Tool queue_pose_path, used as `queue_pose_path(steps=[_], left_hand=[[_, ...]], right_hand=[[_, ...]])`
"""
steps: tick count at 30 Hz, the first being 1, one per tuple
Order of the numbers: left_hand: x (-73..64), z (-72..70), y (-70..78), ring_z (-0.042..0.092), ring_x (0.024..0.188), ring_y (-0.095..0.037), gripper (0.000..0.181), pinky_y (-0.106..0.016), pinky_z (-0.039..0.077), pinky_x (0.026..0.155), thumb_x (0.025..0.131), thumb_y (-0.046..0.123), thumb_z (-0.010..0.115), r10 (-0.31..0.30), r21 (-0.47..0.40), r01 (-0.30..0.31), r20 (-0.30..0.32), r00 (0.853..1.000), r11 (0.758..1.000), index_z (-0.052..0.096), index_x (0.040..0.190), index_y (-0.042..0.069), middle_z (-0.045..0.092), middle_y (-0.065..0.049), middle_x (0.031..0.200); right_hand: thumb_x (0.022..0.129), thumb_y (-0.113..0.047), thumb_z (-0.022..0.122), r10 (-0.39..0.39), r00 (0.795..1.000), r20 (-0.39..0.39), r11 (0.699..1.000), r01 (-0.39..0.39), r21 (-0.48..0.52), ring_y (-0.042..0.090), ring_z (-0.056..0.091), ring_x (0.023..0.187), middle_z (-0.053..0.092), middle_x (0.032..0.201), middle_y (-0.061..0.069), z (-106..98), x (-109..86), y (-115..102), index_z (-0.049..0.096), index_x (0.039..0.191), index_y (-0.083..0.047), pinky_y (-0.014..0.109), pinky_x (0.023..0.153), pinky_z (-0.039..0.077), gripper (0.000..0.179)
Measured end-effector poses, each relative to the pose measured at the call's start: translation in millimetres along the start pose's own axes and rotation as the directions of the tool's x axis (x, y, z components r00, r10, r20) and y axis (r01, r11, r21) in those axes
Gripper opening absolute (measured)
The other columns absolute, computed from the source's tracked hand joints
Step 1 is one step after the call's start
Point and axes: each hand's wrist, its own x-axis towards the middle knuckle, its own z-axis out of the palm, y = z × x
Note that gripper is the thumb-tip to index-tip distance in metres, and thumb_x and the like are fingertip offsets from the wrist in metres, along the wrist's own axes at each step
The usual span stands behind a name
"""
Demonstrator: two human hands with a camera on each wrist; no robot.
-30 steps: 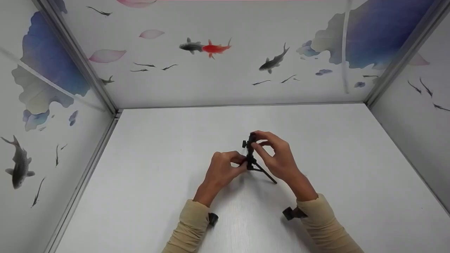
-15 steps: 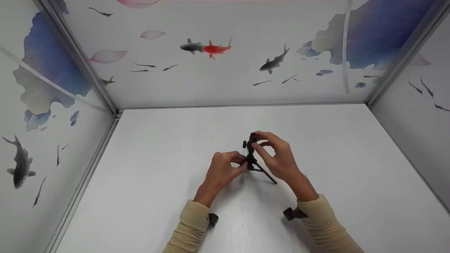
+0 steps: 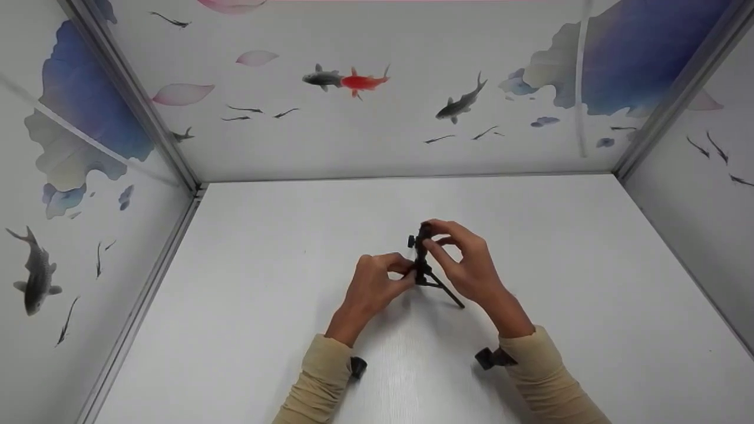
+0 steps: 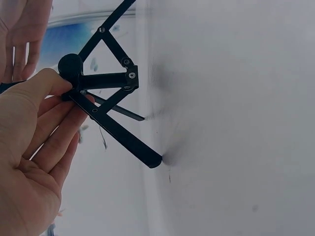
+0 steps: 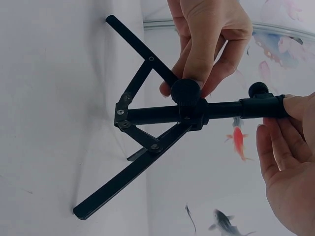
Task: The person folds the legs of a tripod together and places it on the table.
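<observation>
A small black tripod (image 3: 421, 254) stands upright on the table with its legs spread. My left hand (image 3: 372, 284) pinches it low down, at the collar where the legs join. In the left wrist view the thumb lies against a round knob (image 4: 70, 65) on that collar. Higher up, my right hand (image 3: 470, 259) grips the top of the tripod's post between thumb and fingers. The right wrist view shows a smaller knob (image 5: 258, 90) beside that grip and a flat leg (image 5: 123, 179) whose tip reaches the tabletop.
The white table (image 3: 283, 224) is enclosed by panels at the back and sides, printed with fish and petals. A metal frame strip (image 3: 138, 306) runs along the left edge. Small black devices (image 3: 486, 358) are strapped at both wrists.
The head view has shifted very slightly. Both hands and the tripod keep the same pose.
</observation>
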Motion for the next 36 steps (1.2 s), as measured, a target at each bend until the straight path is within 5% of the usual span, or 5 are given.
queue_pose_path(steps=[36], left_hand=[[1.3,1.0,-1.4,0.082,0.090,-0.005,0.009,-0.034,0.065,0.093,0.094,0.008,0.083,0.018,-0.071,-0.020,-0.032,0.999,0.997,0.083,0.102,0.010,0.085,0.001,0.095]], right_hand=[[0.105,-0.010,0.072,0.019,1.000,0.005,1.000,-0.019,-0.008,0.016,0.073,0.116,0.076,0.127,0.001,-1.2,0.3,-1.5,0.070,0.140,-0.012,0.028,0.097,0.062,0.036]])
